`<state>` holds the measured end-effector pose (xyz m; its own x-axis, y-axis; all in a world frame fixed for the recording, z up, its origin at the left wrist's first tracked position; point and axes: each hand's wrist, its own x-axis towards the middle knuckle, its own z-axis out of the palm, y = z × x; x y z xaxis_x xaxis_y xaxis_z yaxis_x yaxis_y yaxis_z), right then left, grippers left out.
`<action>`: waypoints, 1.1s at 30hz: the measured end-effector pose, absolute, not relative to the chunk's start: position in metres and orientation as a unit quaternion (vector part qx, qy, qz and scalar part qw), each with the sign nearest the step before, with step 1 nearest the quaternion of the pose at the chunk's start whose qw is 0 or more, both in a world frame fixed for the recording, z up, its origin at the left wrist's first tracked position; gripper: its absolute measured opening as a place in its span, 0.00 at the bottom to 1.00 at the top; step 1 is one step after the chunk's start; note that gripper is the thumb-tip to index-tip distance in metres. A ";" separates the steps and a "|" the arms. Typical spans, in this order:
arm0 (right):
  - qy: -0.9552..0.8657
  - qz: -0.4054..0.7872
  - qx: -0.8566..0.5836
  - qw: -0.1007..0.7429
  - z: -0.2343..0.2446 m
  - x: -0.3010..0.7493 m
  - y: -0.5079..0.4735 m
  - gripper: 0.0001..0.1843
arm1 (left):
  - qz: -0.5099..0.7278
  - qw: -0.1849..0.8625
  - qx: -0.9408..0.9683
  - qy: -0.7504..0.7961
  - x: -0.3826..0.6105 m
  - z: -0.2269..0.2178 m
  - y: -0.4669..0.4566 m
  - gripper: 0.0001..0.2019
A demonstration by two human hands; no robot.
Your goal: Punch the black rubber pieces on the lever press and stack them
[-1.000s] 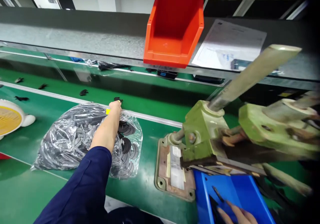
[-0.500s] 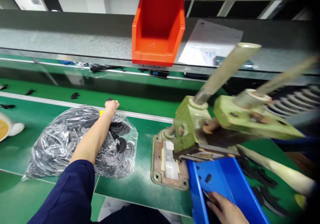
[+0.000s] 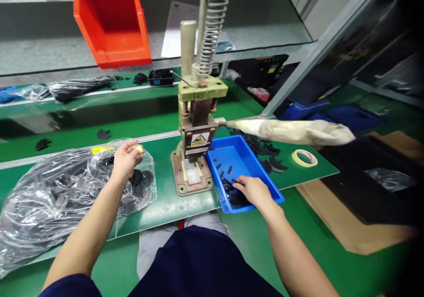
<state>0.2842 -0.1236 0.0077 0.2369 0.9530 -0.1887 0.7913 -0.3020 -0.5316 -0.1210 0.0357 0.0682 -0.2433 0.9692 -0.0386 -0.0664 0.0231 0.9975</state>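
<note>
My left hand (image 3: pixel 127 158) is over the right end of a large clear plastic bag (image 3: pixel 62 191) filled with dark, curved flat pieces. Its fingers are curled together, with a yellow covering on one fingertip; what they hold, if anything, is hidden. Inside the blue bin (image 3: pixel 268 180), my right hand (image 3: pixel 253 191) pinches a small black part (image 3: pixel 236 182) above a pile of similar black parts (image 3: pixel 233 196). Between my hands stands a green hand press (image 3: pixel 198 125) with a yellow warning label. A pale, clear block (image 3: pixel 192 174) sits on its base.
The press's wrapped lever (image 3: pixel 298 131) reaches right above the bin. Black curved pieces (image 3: pixel 276 164) and a tape roll (image 3: pixel 304 158) lie beyond the bin. An orange bin (image 3: pixel 115 45) sits on the shelf above. Two dark pieces, one a curved piece (image 3: pixel 103 134), lie on the green strip behind the bag.
The view has swung right, bringing the press and blue bin nearer the middle. My left hand has drawn back from the green strip to over the bag. My right hand remains in the bin.
</note>
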 end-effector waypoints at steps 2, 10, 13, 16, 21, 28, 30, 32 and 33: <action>-0.557 0.267 -0.756 0.217 0.015 0.283 -0.126 0.10 | 0.552 0.446 0.451 0.541 -0.107 0.066 0.011 0.18; -0.540 0.526 -0.568 0.330 0.035 0.224 -0.144 0.31 | 0.370 0.394 0.783 0.309 -0.026 0.063 -0.087 0.11; -0.531 0.597 -0.503 0.330 0.036 0.206 -0.152 0.33 | 0.345 0.362 0.837 0.224 -0.007 0.062 -0.103 0.13; -0.525 0.619 -0.475 0.339 0.034 0.202 -0.156 0.33 | 0.353 0.346 0.845 0.205 -0.003 0.057 -0.107 0.09; -0.536 0.549 -0.505 0.394 0.031 0.204 -0.163 0.25 | 0.398 0.311 0.830 0.236 -0.010 0.042 -0.110 0.07; -0.600 0.394 -0.530 0.452 0.030 0.194 -0.173 0.10 | 0.409 0.306 0.823 0.250 -0.016 0.025 -0.118 0.08; -0.611 0.371 -0.530 0.457 0.028 0.192 -0.174 0.09 | 0.411 0.307 0.821 0.249 -0.017 0.022 -0.119 0.08; -0.620 0.354 -0.529 0.459 0.025 0.191 -0.174 0.08 | 0.411 0.313 0.819 0.252 -0.017 0.020 -0.119 0.08; -0.625 0.347 -0.528 0.459 0.024 0.190 -0.175 0.08 | 0.409 0.315 0.817 0.255 -0.017 0.019 -0.119 0.08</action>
<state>0.1902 -0.1748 0.0245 -0.0206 0.9780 0.2076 0.3415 0.2021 -0.9179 -0.0168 -0.1194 0.0188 0.5345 0.6752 0.5084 0.1590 -0.6711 0.7241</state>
